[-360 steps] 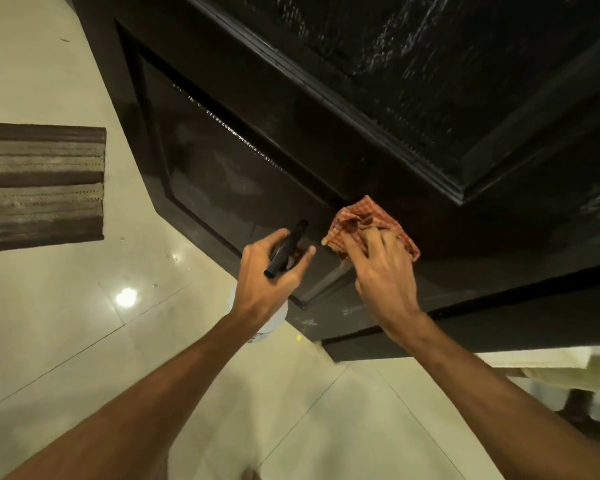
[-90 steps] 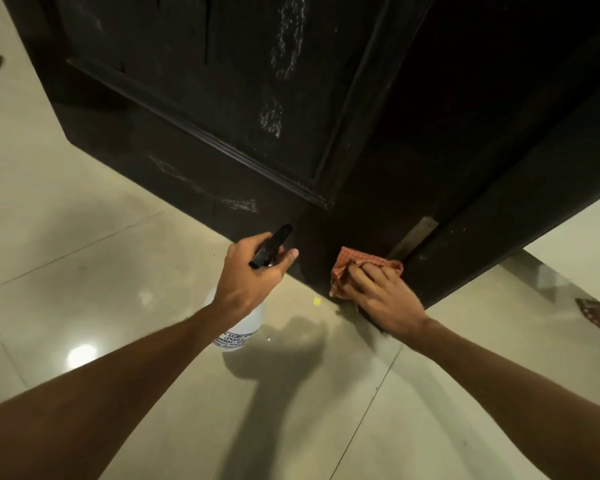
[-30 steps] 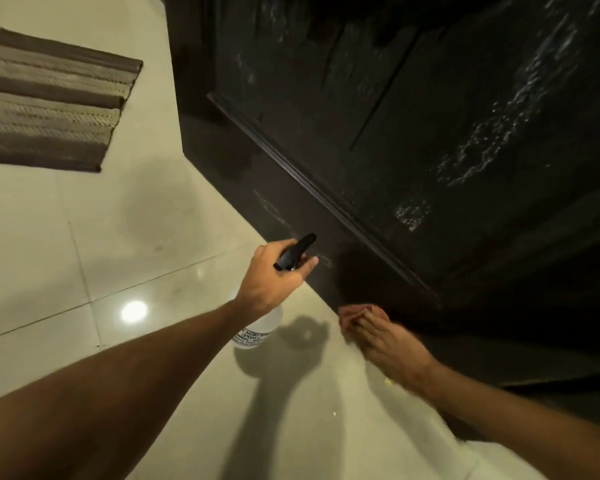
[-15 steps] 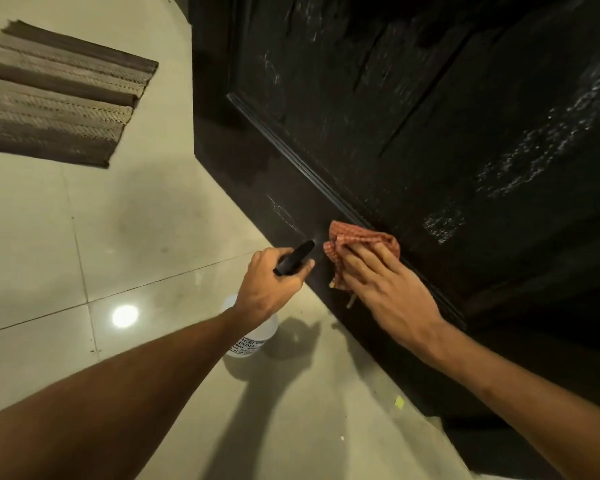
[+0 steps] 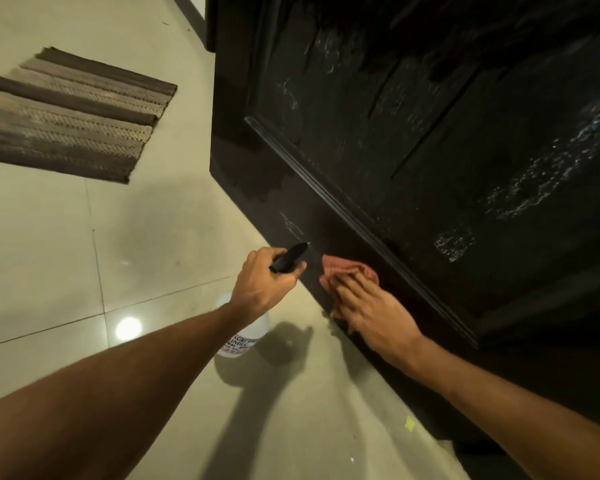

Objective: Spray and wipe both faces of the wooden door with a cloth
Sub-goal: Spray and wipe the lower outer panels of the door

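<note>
I am looking down at a pale tiled floor (image 5: pixel 66 258), with a striped mat (image 5: pixel 70 112) lying well off to the left and a ceiling light glinting on one tile. The door (image 5: pixel 430 133), dark and panelled, is filling the right half of the view. My left hand (image 5: pixel 264 285) is gripping the bottle (image 5: pixel 246 337) by its black spray head, fingers curled tight round it and the nozzle pointing at the door's bottom rail. My right hand (image 5: pixel 371 313) is pressing the cloth (image 5: pixel 343 268) flat against that rail, just above the floor, fingers laid out fairly straight and close together on top of it. I am judging this face as sprayed but only partly wiped: wet streaks and droplets are shining on the panel above, and a dull chalky mark is showing on the rail just left of the cloth. The other face is not showing, so I cannot tell its state. The bottle's white label is reading partly as "AGRI" and "INDIA"; the rest is hiding behind my wrist. A small yellow scrap (image 5: pixel 409 423) is lying by the door's foot.
</note>
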{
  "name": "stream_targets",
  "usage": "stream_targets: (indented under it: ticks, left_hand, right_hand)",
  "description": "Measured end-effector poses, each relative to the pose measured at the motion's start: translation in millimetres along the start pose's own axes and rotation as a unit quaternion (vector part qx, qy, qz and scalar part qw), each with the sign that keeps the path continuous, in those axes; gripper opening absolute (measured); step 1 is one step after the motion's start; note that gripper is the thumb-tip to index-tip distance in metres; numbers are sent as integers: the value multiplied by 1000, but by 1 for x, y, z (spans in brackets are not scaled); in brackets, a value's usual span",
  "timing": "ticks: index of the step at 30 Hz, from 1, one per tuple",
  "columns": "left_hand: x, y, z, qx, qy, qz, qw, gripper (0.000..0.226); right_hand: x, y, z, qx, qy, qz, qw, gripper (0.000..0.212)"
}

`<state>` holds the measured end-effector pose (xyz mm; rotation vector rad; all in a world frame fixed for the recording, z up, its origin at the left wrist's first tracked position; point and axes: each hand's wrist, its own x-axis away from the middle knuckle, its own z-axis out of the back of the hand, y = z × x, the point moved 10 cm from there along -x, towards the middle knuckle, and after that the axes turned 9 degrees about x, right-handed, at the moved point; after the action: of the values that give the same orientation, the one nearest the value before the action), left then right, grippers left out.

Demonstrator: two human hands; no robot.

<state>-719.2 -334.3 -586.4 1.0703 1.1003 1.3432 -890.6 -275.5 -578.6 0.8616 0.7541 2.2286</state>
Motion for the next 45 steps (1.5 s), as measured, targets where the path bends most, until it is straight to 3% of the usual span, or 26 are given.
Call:
stream_targets:
  ticks: [3, 8, 13, 17, 19, 21, 25, 29, 31, 33, 36, 37, 41, 45]
  left_hand:
    - [1, 3, 3, -5, -9, 5, 1000, 33]
    - [-16, 10, 34, -7, 13, -50, 999, 39]
    - [-16, 4, 44, 11, 13, -54, 998, 34]
    - [-30, 9, 69, 33, 39, -69, 996, 35]
    - [-26, -3, 72, 32, 44, -68, 996, 35]
    - [-22, -13, 70, 30, 43, -61, 997, 35]
    - [-31, -5, 80, 43, 48, -69, 996, 32]
    - [-42, -1, 89, 29, 55, -82, 995, 33]
    - [-43, -7, 90, 25, 61, -79, 995, 34]
    - [-38, -13, 84, 24, 63, -80, 994, 35]
    - [-35, -8, 79, 37, 59, -78, 995, 34]
    - [-37, -1, 83, 40, 61, -85, 994, 34]
    - [-49, 10, 101, 32, 79, -116, 990, 35]
    - [-35, -11, 94, 29, 81, -104, 991, 37]
  right_hand:
    - [11, -12, -4, 3, -25, 29, 999, 68]
    - [-43, 52, 41, 19, 59, -88, 994, 68]
    - [-60, -28, -23, 12, -62, 52, 997, 53]
    - [-91, 37, 32, 24, 76, -58, 995, 65]
    - [-105, 55, 50, 24, 76, -80, 994, 70]
    - [-112, 39, 47, 46, 54, -64, 995, 67]
    - [-103, -16, 7, 36, -25, 52, 998, 53]
    - [-144, 57, 64, 52, 108, -77, 990, 63]
    - [-161, 78, 79, 40, 91, -108, 989, 64]
    - [-165, 52, 58, 49, 55, -77, 994, 61]
    - [-139, -21, -7, 51, -46, 63, 996, 56]
    - [-138, -15, -7, 40, -46, 69, 996, 56]
    - [-172, 86, 79, 56, 109, -102, 987, 57]
    - [-160, 41, 66, 61, 57, -52, 995, 56]
